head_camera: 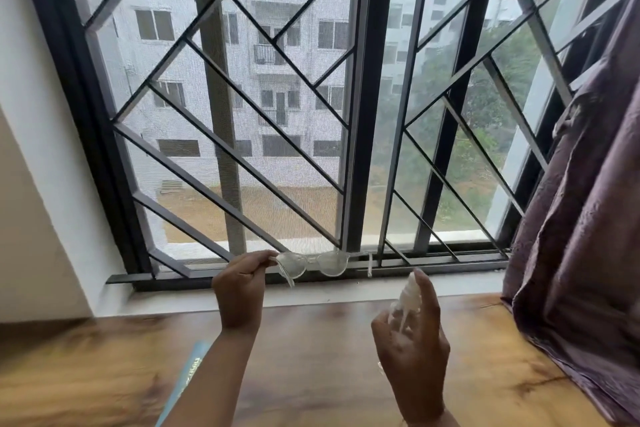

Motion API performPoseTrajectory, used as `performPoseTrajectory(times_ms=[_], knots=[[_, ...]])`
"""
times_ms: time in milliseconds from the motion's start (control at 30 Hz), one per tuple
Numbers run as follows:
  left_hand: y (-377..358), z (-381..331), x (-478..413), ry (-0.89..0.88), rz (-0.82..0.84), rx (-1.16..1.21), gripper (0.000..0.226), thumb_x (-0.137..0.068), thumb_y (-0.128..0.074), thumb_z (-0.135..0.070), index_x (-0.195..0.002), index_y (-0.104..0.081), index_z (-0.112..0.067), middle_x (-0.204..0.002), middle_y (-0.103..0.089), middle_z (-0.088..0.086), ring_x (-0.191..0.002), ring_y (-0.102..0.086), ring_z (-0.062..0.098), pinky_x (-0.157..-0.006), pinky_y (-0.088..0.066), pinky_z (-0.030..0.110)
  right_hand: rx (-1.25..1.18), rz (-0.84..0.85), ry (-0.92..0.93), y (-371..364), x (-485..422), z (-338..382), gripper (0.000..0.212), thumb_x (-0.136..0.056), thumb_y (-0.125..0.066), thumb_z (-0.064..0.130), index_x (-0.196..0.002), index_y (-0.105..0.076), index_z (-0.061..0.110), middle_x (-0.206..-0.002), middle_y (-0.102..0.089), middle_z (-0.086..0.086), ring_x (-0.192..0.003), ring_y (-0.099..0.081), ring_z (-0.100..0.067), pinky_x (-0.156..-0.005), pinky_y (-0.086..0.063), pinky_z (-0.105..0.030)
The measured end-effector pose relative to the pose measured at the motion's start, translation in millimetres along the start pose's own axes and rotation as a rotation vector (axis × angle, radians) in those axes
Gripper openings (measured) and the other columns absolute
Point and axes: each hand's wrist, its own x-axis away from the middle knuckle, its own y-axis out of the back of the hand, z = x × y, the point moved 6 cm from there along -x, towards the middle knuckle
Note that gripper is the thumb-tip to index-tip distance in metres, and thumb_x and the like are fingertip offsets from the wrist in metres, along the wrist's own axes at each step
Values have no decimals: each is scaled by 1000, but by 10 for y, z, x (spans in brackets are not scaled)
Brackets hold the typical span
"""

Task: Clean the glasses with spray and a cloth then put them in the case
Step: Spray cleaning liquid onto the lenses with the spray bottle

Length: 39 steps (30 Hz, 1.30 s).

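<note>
left hand (pixel 239 289) pinches glasses (pixel 315 263), right hand (pixel 414 347) grips spray bottle (pixel 408 296); blue strip (pixel 189 373) lettering blurred.

Soft overcast daylight comes in through the window (pixel 367 114); brightness is moderate, no hard shadows. Sky at the window's top right is blown out white. Mesh on its left half hazes the view outside. Below the window the wooden table (pixel 311 357) is motion-smeared, the spray bottle (pixel 407 298) is blurred and the clear glasses (pixel 331 263) look faint against the backlight. Curtain (pixel 588 218) right of the window is dim. Window bars bow with wide-angle distortion.
</note>
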Motion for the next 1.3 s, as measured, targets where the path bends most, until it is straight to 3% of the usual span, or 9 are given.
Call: performPoseTrajectory(times_ms=[200, 267, 400, 533, 700, 867, 1033, 1167, 1300], knots=[[30, 25, 23, 5, -7, -17, 17, -68, -60, -3, -75, -75, -7, -72, -72, 1, -77, -63, 6, -69, -45, 7, 72, -26, -161, 254, 110, -484, 77, -75, -64, 42, -139, -22, 35, -104, -61, -10, -75, -61, -15, -66, -48, -13], [31, 36, 29, 10, -7, -16, 16, -68, -61, -3, -75, -75, -7, -72, -71, 0, -77, -62, 6, -69, -44, 6, 113, 6, -216, 318, 176, -736, 80, -73, -74, 38, -135, -26, 28, -95, -60, -9, -75, -58, -19, -65, -43, -9], [28, 50, 43, 23, -10, 0, 17, -68, -61, -2, -76, -75, -8, -73, -71, -3, -76, -63, 6, -70, -46, 9, 286, 117, -321, 409, 371, -1200, 69, -61, -85, 16, -112, -43, 33, -82, -58, -6, -73, -55, -27, -66, -42, -31], [28, 35, 47, 17, -13, -1, 17, -68, -61, -3, -76, -75, -7, -73, -71, -2, -76, -63, 7, -68, -46, 8, 273, 149, -433, 468, 569, -1538, 67, -50, -87, 29, -107, -55, 18, -82, -65, -10, -68, -52, -12, -66, -36, -1], [34, 53, 52, 26, -22, -3, 18, -68, -61, -1, -77, -75, -5, -75, -69, -4, -79, -61, 2, -71, -44, 4, 198, 146, -508, 477, 682, -1701, 66, -47, -88, 24, -105, -56, 15, -88, -64, 3, -72, -53, 14, -66, -33, 6], [36, 83, 73, 38, -32, 10, 20, -66, -62, 6, -78, -75, -5, -75, -70, -3, -79, -62, 3, -73, -45, 5, 251, 128, -516, 484, 660, -1733, 68, -47, -91, 6, -106, -58, 5, -87, -69, -16, -75, -52, -12, -65, -32, 6], [43, 150, 90, 34, -43, -8, 24, -67, -67, 13, -79, -75, -6, -77, -72, 0, -79, -64, 7, -75, -49, 14, 202, 42, -452, 492, 623, -1559, 93, -42, -67, 71, -114, -50, 15, -97, -67, -22, -73, -57, -18, -74, -35, 2], [58, 147, 121, 41, -63, -9, 28, -65, -67, 17, -78, -75, -5, -78, -69, -5, -82, -61, -5, -76, -43, 3, 415, -159, -300, 600, 550, -1243, 105, -67, -44, 80, -121, -46, -10, -113, -54, -35, -99, -51, -42, -90, -39, -43], [76, 104, 145, 45, -66, 30, 30, -65, -65, 18, -78, -75, -8, -78, -68, -9, -81, -58, -18, -76, -43, 2, 311, -217, -83, 394, 348, -678, 82, -84, -47, 54, -123, -40, -17, -127, -37, -36, -115, -36, -44, -108, -26, -17]])
